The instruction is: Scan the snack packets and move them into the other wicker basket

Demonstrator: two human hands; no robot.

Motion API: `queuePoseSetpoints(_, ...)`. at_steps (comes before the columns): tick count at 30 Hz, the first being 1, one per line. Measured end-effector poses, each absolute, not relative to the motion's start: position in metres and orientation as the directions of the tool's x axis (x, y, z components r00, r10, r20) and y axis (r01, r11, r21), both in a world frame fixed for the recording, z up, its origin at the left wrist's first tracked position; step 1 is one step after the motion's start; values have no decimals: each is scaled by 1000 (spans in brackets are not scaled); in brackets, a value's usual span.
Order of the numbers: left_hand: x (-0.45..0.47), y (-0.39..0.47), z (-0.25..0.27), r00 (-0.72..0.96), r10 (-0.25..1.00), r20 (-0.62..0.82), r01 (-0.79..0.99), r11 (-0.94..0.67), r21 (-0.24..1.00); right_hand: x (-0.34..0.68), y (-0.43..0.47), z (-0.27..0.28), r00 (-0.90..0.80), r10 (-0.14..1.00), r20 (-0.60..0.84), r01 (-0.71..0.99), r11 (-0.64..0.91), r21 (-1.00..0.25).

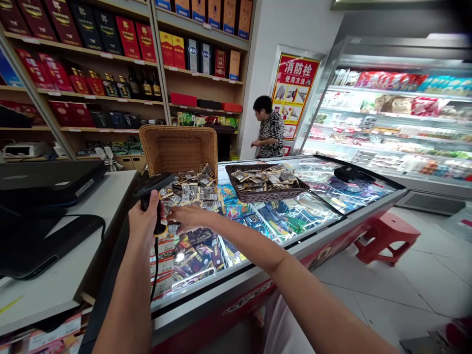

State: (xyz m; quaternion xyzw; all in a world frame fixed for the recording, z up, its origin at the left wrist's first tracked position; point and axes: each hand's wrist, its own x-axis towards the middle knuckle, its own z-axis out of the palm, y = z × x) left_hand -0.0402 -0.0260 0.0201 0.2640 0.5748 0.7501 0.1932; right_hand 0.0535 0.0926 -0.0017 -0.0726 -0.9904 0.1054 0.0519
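Observation:
My left hand (143, 216) grips the handle of a black barcode scanner (153, 184), its cable hanging down over the freezer edge. Just to its right, my right hand (190, 219) reaches in low over a pile of small packets (201, 191). Its fingers are bent, and whatever is between them is too small to make out. The packets spill from a tipped tan wicker basket (177, 145) onto the glass freezer top (199, 282). A dark brown tray basket (263, 196) farther right holds more of these packets.
On the left is a white counter (99, 216) with black devices. A black object (348, 173) lies on the freezer's far right. A red stool (389, 233) stands on the floor at right. Behind the freezer, a person (271, 130) stands near shelves of boxed bottles.

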Motion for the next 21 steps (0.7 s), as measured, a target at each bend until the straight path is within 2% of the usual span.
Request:
queuePoseSetpoints(2, -38, -25, 21, -787, 591, 179, 17, -269, 963, 81, 107, -4, -916, 337, 219, 242, 897, -369)
queuePoseSetpoints(4, -35, -23, 22, -782, 593, 191, 33, -266, 963, 113, 123, -14, -763, 562, 318, 294, 741, -604)
queuePoseSetpoints(6, -32, -21, 20, -766, 609, 206, 64, -246, 967, 139, 138, -27, -576, 761, 300, 202, 488, -849)
queuePoseSetpoints(8, -28, -19, 17, -747, 627, 219, 103, -217, 971, 156, 148, -39, -424, 882, 203, 24, 235, -972)
queuePoseSetpoints(10, -24, -17, 13, -725, 647, 235, 152, -182, 972, 162, 153, -46, -351, 925, 142, -144, 97, -985)
queuePoseSetpoints(13, -17, -15, 8, -684, 685, 252, 213, -143, 967, 163, 155, -47, -327, 932, 160, -282, 65, -957)
queuePoseSetpoints(17, -9, -12, 5, -643, 726, 244, 237, -115, 965, 164, 158, -44, -235, 955, 183, -322, 101, -941)
queuePoseSetpoints(21, -6, -10, 4, -620, 742, 256, 259, -115, 959, 165, 165, -48, -109, 979, 172, -293, 134, -947)
